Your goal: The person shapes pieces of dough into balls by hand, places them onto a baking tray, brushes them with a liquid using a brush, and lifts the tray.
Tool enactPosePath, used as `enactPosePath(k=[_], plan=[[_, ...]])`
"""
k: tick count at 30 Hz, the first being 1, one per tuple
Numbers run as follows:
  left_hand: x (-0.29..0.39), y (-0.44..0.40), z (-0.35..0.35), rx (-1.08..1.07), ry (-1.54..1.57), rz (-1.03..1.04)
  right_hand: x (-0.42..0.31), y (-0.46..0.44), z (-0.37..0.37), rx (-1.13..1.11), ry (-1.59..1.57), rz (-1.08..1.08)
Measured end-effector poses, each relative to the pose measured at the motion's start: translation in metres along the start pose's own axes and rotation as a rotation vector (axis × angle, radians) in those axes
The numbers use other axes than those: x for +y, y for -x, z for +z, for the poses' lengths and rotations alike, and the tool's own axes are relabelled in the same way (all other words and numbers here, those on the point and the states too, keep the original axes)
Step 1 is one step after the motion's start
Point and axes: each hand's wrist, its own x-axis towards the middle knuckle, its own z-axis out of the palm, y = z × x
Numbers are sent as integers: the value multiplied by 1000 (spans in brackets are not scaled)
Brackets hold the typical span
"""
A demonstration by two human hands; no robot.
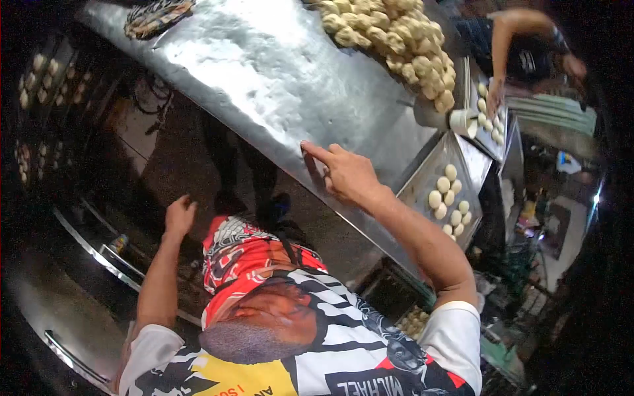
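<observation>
My right hand (pixel 348 173) is over the near edge of a metal worktable (pixel 264 86). Its index finger stretches out and the tip rests on or just above the metal; the other fingers bend under, and nothing shows in them. My left hand (pixel 179 215) hangs low on the left, away from the table, over the dark floor. Its fingers are loosely curled with the thumb apart, and no object is visible in it. Right of my right forearm lies a tray (pixel 422 181) holding several pale dough balls (pixel 443 185).
Lumpy dough pieces (pixel 396 36) are heaped at the table's far side. A white cup (pixel 463 123) stands near a second tray (pixel 500 142), where a co-worker's hand (pixel 495 96) reaches in. A dark patterned bundle (pixel 157 18) lies at the upper left. Shelves with pale rounds (pixel 49 82) stand left.
</observation>
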Motion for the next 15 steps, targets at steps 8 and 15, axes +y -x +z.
enactPosePath(k=[8, 15], plan=[[-140, 31, -27, -238, 182, -616, -76, -139, -48, 33, 20, -57], [-160, 4, -25, -104, 461, -550, -105, -273, -105, 149, 44, -25]])
